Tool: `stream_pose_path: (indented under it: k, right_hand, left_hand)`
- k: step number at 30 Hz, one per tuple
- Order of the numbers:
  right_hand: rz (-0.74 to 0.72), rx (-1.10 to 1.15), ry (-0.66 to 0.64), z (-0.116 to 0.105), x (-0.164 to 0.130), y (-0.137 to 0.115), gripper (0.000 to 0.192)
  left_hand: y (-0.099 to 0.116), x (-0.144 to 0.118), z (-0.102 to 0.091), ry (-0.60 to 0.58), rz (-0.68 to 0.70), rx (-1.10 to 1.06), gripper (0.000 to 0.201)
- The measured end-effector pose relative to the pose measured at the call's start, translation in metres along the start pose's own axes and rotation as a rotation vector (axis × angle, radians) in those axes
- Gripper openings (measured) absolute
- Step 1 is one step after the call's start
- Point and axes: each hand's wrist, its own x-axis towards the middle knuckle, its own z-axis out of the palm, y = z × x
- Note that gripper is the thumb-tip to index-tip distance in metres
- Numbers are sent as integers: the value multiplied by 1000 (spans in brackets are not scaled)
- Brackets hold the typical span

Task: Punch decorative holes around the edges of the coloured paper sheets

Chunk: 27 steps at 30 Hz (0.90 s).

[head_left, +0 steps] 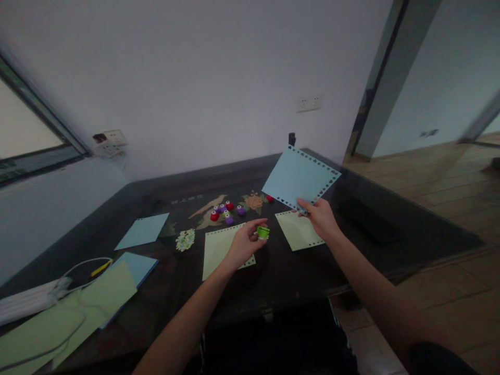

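My left hand (242, 246) is closed around a small green craft punch (263, 232), low over the dark table. Pinched by its lower corner in my right hand (321, 216) is a light blue sheet of paper (297, 174), tilted up, with small shapes cut along several edges. Under my left hand lies a pale green sheet (219, 249) with cut-out edges. A second pale green sheet (297, 232) sits below the blue one, partly covered by my right hand. Beyond my left hand cluster several red, purple and green punches (229, 221).
Left of the green sheet is a small heap of pale cut-out pieces (185, 239). A single blue sheet (142, 230), stacked green and blue paper (94, 299) and a white power strip (29, 299) with cable lie at left. A flat black object (367, 221) rests at right.
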Motion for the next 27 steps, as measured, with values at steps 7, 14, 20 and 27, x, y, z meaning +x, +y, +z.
stream_pose_path:
  k: [7, 14, 20, 27]
  right_hand:
    - [17, -31, -7, -11, -1, 6, 29]
    - [4, -22, 0, -10, -1, 2, 31]
    - [-13, 2, 40, -11, 0, 0, 30]
    - [-22, 54, 96, -16, 4, -1, 34]
  left_hand:
    - [1, 3, -8, -11, 74, 69, 60]
    - [3, 3, -16, -23, 74, 95, 50]
    - [2, 24, -15, 18, -18, 70, 33]
    - [-16, 95, 1, 76, 82, 436, 22]
